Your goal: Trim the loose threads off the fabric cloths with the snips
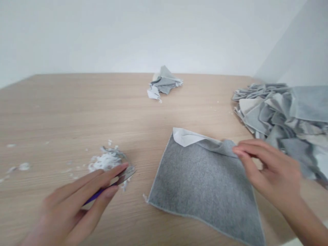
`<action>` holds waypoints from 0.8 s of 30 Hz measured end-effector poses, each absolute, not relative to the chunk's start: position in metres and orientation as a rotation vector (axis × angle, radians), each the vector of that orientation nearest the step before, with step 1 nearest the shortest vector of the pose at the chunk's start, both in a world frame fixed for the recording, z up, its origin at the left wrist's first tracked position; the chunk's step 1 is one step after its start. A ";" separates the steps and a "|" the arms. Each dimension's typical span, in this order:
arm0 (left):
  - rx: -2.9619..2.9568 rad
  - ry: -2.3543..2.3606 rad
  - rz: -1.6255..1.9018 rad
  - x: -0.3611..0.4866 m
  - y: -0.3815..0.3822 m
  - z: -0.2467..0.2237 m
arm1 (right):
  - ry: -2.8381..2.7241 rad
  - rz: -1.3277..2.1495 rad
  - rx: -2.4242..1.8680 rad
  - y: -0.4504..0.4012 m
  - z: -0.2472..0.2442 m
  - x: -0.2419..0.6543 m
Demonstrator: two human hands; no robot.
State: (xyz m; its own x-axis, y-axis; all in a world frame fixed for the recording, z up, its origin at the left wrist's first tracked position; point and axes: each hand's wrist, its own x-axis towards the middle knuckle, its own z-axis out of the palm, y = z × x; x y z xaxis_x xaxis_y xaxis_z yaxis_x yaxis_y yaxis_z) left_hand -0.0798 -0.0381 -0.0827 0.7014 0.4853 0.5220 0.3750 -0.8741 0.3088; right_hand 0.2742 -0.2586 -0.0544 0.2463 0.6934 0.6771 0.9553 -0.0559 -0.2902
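Clearly, your left fingers held a purple-handled tool at seven o'clock. Your right fingers pinched grey cloth at four.

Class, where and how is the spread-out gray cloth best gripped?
Likely pinch the gray cloth at its far right corner, coming from the right like the right hand: the far edge is folded over, offering a grip, while the rest lies flatter.
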 end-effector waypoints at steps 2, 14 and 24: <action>2.742 0.699 0.952 -0.086 -0.040 -0.072 | -1.685 -0.232 -1.581 -0.201 -0.047 0.243; 2.172 1.309 1.138 -0.149 -0.020 -0.072 | -2.157 0.544 -1.216 -0.005 -0.100 0.118; 2.050 1.266 1.040 -0.153 -0.003 -0.106 | -2.209 0.493 -1.317 0.002 -0.090 0.117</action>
State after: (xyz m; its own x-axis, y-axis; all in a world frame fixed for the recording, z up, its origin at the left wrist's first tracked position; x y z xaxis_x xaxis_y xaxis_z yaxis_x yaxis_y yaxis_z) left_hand -0.1531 -0.0027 -0.1060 0.2718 0.9002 0.3403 0.5082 -0.4345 0.7436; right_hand 0.1171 0.0015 -0.0897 -0.3939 0.8860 0.2446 0.6978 0.4614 -0.5478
